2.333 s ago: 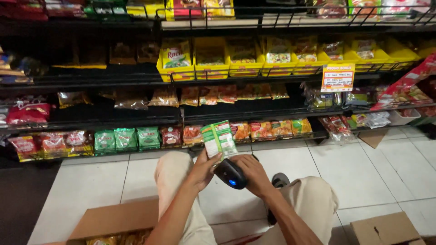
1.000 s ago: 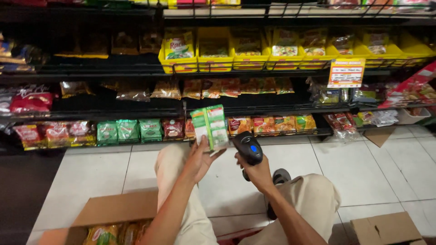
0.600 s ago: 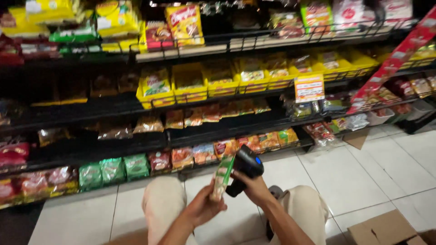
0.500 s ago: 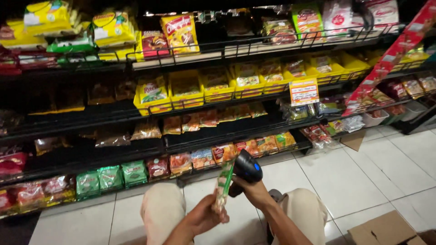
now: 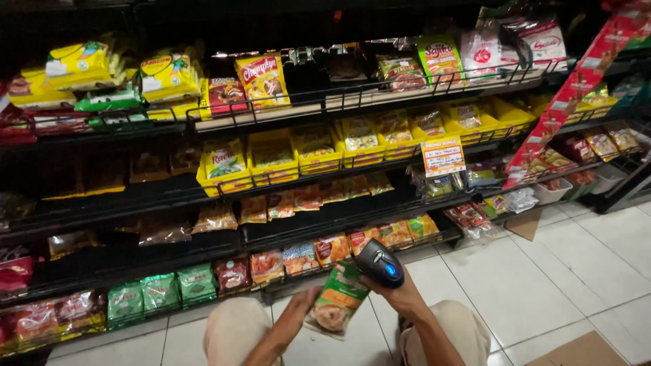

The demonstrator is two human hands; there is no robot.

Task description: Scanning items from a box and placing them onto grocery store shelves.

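My left hand (image 5: 298,318) holds a small green and orange food packet (image 5: 337,298) low in the head view, its printed face turned up and toward the scanner. My right hand (image 5: 400,293) grips a black handheld barcode scanner (image 5: 380,263) with a blue light, its head right above the packet's top edge. Both hands hover over my knees (image 5: 234,325), in front of the bottom shelf.
Black wire shelves (image 5: 305,108) packed with snack and seasoning packets fill the view ahead. Yellow trays (image 5: 271,152) line the middle shelf, which carries an orange price card (image 5: 442,156). A cardboard box corner (image 5: 583,349) lies at bottom right on white floor tiles (image 5: 542,285).
The view has tilted up from the floor and box to the shelves. The left hand has turned the packet from upright to tilted flat, and the scanner has come in over it.
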